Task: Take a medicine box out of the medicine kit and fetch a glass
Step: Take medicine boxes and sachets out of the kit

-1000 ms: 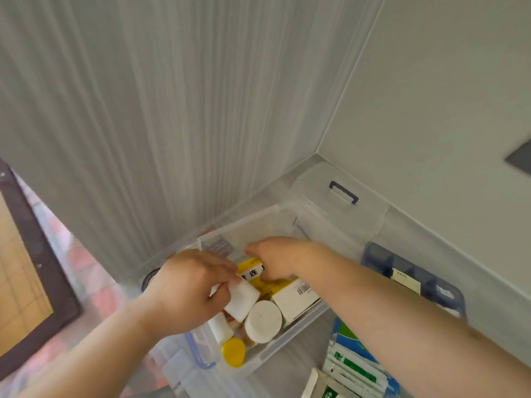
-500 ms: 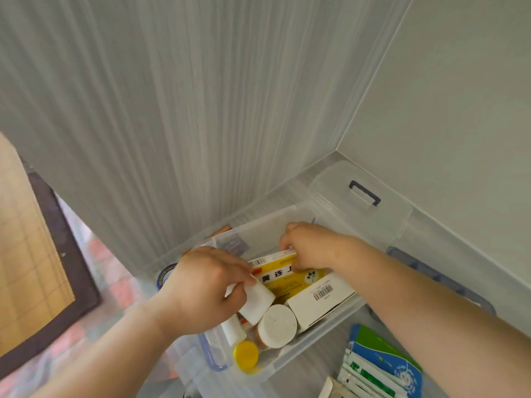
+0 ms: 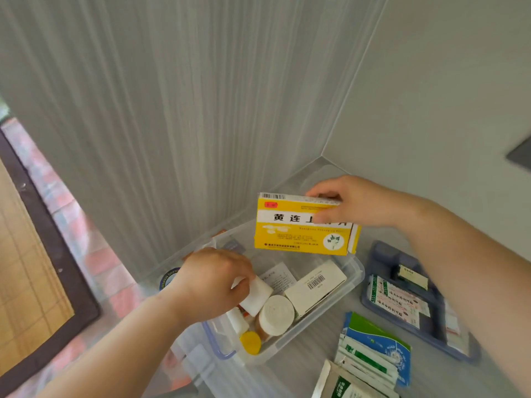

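My right hand [image 3: 356,202] grips a yellow and white medicine box [image 3: 301,228] by its upper right corner and holds it in the air above the clear plastic medicine kit [image 3: 355,271]. Inside the kit my left hand [image 3: 212,280] is closed on a small white bottle [image 3: 257,294]. A white box with a barcode [image 3: 316,285], a white-capped bottle [image 3: 277,314], a yellow-capped bottle [image 3: 250,341] and a paper leaflet [image 3: 277,278] lie in the kit. No glass is in view.
A blue tray [image 3: 385,254] with sachets and small packs lies right of the kit. Green and blue sachets [image 3: 373,349] are spread in front. The kit sits in a corner between two grey walls. A dark-edged mat [image 3: 43,254] lies on the floor at left.
My right hand has lifted the yellow box up out of the kit, uncovering the leaflet and the barcode box. My left hand has stayed on the white bottle.
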The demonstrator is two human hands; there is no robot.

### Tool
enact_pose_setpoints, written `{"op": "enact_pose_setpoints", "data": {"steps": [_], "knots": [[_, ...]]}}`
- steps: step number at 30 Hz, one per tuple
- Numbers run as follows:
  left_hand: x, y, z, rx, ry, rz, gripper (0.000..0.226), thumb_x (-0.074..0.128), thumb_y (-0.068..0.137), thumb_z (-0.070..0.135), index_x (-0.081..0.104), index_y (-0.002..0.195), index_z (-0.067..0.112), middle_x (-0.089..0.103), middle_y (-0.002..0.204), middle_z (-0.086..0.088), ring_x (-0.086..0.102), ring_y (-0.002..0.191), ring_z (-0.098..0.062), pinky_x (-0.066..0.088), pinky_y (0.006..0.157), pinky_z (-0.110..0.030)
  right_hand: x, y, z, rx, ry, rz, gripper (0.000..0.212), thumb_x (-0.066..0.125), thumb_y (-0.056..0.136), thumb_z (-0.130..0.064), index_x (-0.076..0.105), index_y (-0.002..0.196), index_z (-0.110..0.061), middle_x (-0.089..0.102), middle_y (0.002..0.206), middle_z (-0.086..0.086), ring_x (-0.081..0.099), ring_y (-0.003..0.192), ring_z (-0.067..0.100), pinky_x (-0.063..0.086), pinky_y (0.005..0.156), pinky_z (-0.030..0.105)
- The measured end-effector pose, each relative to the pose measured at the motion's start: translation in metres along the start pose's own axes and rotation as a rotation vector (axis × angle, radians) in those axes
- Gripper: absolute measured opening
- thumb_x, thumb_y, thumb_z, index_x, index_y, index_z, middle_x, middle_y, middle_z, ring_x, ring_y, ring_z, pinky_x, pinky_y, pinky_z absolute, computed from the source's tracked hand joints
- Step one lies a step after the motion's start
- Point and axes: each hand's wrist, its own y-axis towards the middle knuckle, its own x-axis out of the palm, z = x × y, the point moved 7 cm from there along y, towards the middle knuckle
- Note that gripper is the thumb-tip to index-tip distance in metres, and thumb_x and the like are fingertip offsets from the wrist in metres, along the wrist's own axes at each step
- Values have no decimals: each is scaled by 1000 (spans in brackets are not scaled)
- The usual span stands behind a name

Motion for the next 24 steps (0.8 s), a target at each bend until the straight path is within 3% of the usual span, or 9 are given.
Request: {"op": "enact_pose_setpoints", "data": {"steps": [3,6,10,12,15,17,21,24], "knots": [[11,7,0,2,118,-89,34,31,87,32,62,99,23,67,104,9,60,94,-15,50,77,-27,-21,-31,16,68,189,132,34,65,79,-14,57,112,-21,64,95,-1,60,69,2,45,57,2],[27,18,11,57,212,-226,37,26,91,33,59,99,19,64,105,3,57,94,-18,47,83,-29,-27,-75,48,148,422,274,31,64,78,-9,56,92,-36,65,83,-9,64,55,-4,50,52,7],[45,28,24,49,274,-361,30,30,95,31,55,85,20,63,104,0,55,97,-19,41,85,-29,-1,-152,110,334,637,474,31,63,79,-8,57,82,-39,67,77,-10,66,52,-1,52,49,11],[50,30,27,56,295,-367,29,30,96,31,49,77,21,65,104,-1,56,98,-19,41,84,-29,27,-195,143,459,716,564,29,62,80,-7,59,86,-36,67,78,-7,66,52,2,52,48,11],[52,31,28,43,297,-336,31,29,97,32,57,86,22,66,107,2,58,99,-15,42,85,-24,80,-258,187,674,814,656,28,60,82,-6,59,106,-21,66,81,0,65,67,15,53,59,25],[52,32,25,-34,224,-310,30,31,97,34,57,85,27,69,101,1,61,93,-15,46,80,-21,112,-293,208,783,860,680,30,58,83,-4,57,111,-14,64,81,4,61,72,22,48,65,29],[64,34,29,-133,213,-341,44,31,93,45,66,86,20,74,72,0,68,59,-10,49,51,-12,158,-339,236,938,935,729,31,57,83,-4,56,114,-8,65,94,18,59,76,28,45,61,26],[67,37,30,-150,304,-325,51,27,92,50,66,80,19,73,67,1,65,52,-5,49,50,-13,171,-356,254,995,915,760,34,57,83,-3,55,116,-7,64,101,23,58,81,28,44,59,26]]}}
